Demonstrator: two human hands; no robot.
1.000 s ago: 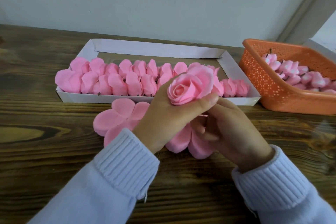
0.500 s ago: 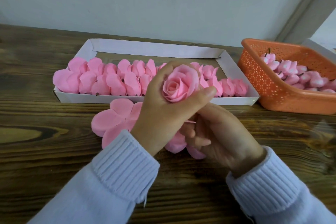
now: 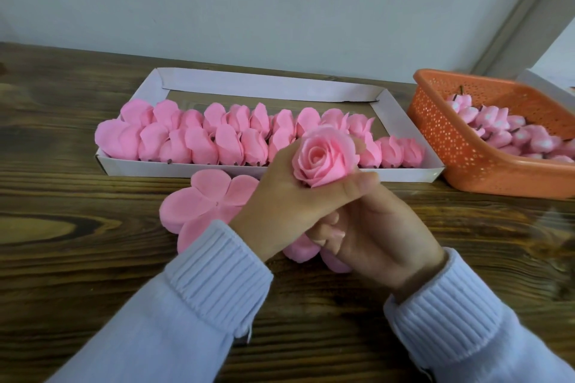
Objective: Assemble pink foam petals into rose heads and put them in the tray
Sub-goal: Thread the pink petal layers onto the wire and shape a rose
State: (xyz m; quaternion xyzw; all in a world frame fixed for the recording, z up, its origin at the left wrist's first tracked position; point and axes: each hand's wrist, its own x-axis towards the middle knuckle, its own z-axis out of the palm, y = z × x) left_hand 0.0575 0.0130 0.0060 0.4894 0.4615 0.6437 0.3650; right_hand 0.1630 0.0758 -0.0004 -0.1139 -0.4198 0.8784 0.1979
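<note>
My left hand (image 3: 289,205) grips a pink foam rose head (image 3: 322,162) between thumb and fingers and holds it upright just in front of the white cardboard tray (image 3: 280,169). Directly below it is my right hand (image 3: 373,233), fingers curled, thumb reaching up to the rose's base. That base is hidden behind my left thumb. Two rows of finished pink rose heads (image 3: 193,140) fill the tray's near side. A flat five-lobed petal piece (image 3: 205,199) lies on the table left of my hands. Another petal piece (image 3: 303,250) lies partly under them.
An orange perforated basket (image 3: 460,146) stands at the right and holds several small pink buds (image 3: 504,130) with dark stems. The tray's far strip shows bare cardboard. A grey wall rises behind the dark wooden table (image 3: 93,258).
My left hand has turned the rose head so that its centre faces up and shifted it slightly left. The outer petals now sit tighter round it. My right hand stays below.
</note>
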